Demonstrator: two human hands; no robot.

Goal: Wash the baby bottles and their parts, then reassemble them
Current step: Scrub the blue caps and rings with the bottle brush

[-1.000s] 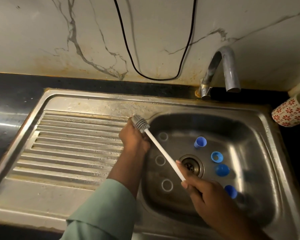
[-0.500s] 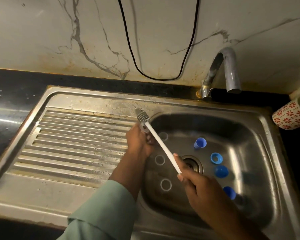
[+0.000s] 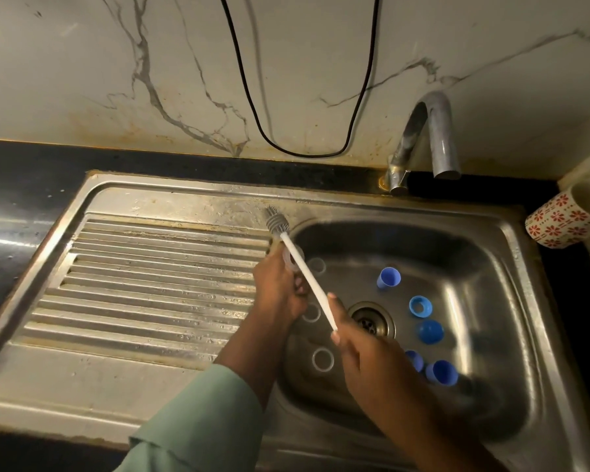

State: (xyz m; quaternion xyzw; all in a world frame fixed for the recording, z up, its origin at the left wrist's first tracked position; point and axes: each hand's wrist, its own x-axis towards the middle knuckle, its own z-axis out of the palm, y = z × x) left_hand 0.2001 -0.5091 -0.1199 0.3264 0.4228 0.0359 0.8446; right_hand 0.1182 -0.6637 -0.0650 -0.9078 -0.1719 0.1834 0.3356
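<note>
My left hand [image 3: 280, 287] is closed around a clear baby bottle part [image 3: 292, 258] at the left rim of the sink basin [image 3: 484, 267]. My right hand [image 3: 365, 352] grips the white handle of a bottle brush [image 3: 307, 274]; its grey bristle head [image 3: 277, 222] sticks out past the clear part, above the drainboard edge. On the basin floor lie several blue caps and rings, among them a blue cap [image 3: 388, 277], a blue ring [image 3: 420, 306] and a blue dome [image 3: 430, 331]. Clear rings [image 3: 322, 359] lie left of the drain [image 3: 370, 318].
A ribbed steel drainboard [image 3: 143, 287] spreads to the left. The tap [image 3: 433, 137] stands at the back right, not running. A floral-patterned cup [image 3: 559, 223] sits at the right edge. A black cable [image 3: 304, 97] hangs on the marble wall.
The brush has slid farther up and away through the clear part, its head now beyond my left hand. My right hand followed it. The blue parts have not moved.
</note>
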